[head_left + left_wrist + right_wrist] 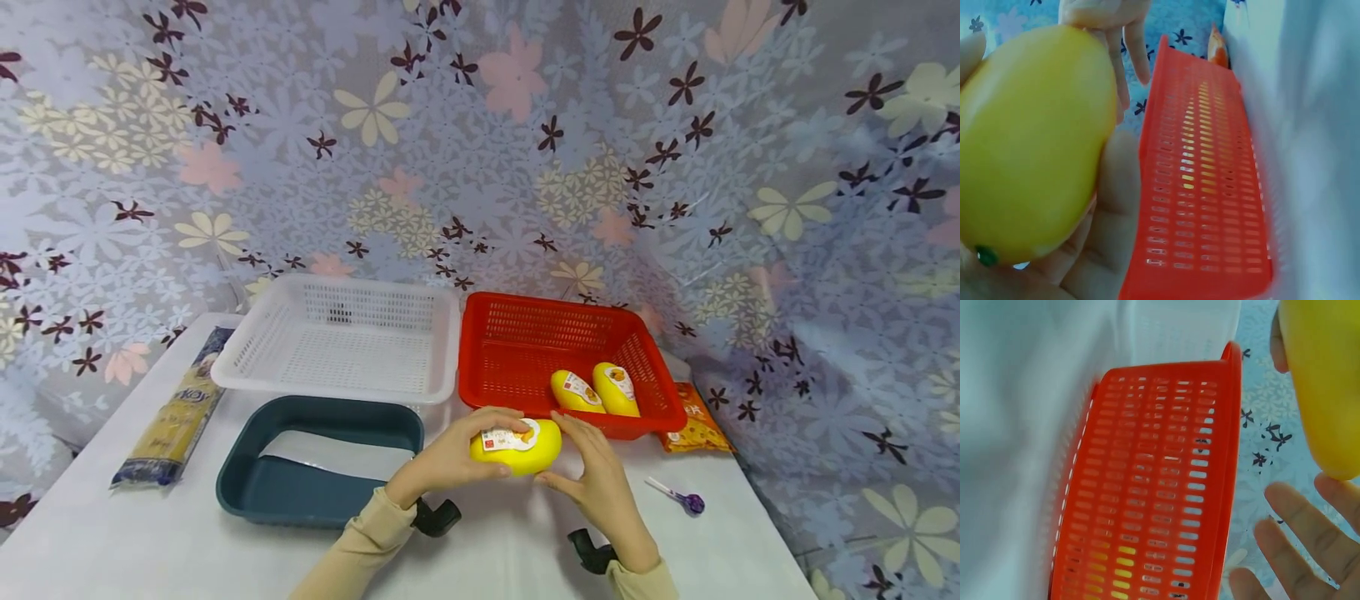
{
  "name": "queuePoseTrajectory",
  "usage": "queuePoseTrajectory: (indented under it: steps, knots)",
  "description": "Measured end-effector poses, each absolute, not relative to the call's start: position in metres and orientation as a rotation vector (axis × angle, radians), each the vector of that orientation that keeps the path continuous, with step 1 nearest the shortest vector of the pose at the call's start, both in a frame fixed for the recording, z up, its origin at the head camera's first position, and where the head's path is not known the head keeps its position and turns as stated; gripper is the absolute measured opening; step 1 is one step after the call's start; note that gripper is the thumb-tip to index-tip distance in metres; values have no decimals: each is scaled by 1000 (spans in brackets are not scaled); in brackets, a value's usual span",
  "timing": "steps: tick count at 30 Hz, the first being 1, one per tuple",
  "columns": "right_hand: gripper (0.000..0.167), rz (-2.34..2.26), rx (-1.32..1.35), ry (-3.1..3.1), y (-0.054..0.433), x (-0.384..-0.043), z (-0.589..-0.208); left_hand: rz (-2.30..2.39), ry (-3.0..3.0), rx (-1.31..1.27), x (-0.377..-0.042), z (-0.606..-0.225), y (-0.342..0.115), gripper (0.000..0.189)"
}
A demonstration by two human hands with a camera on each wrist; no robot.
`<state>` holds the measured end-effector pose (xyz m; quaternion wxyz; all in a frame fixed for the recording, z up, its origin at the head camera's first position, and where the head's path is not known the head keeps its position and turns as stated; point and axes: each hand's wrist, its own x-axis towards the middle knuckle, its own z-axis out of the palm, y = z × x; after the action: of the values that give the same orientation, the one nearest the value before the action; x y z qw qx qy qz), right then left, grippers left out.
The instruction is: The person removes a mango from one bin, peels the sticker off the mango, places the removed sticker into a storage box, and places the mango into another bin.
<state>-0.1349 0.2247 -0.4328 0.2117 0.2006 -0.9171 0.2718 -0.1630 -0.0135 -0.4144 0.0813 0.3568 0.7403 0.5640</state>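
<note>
My left hand (442,457) holds a yellow mango-shaped fruit (536,454) with a printed label, just in front of the red basket (660,412). In the left wrist view, the smooth yellow mango-shaped fruit (1035,137) shows a small green tip, and the hand's fingers bend around its side. My right hand (600,487) is at the other end, with spread, fairly straight fingers. A fingertip of the right hand (1310,550) appears to touch that end in the right wrist view. Two similar yellow fruits (577,392) lie inside the red basket.
A white basket (442,342) stands left of the red one. Before it is a dark teal tray (292,500) holding a pale strip (337,454). Far left lies a long yellow-blue packet (174,425). An orange snack bag (697,425) and a purple lollipop (692,502) lie right.
</note>
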Motion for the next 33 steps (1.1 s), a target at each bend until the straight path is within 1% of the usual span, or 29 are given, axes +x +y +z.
queuePoseTrajectory:
  steps: [5,11,19,25,33]
  knots:
    - [81,916,565,-2576,221,-133,-435,1715,2242,996,-155,-422,-17,48]
    - [76,1197,599,-2711,218,-135,-443,1787,2320,930,-141,-441,-15,48]
    - [83,1442,584,-2872,208,-140,-461,1857,2456,776,-128,-467,-9,47]
    - [83,1584,576,-2888,206,-143,-477,1759,2534,702,-117,-480,-13,54]
    - [74,1704,549,-2846,210,-149,-489,1561,2545,725,-113,-477,-19,63]
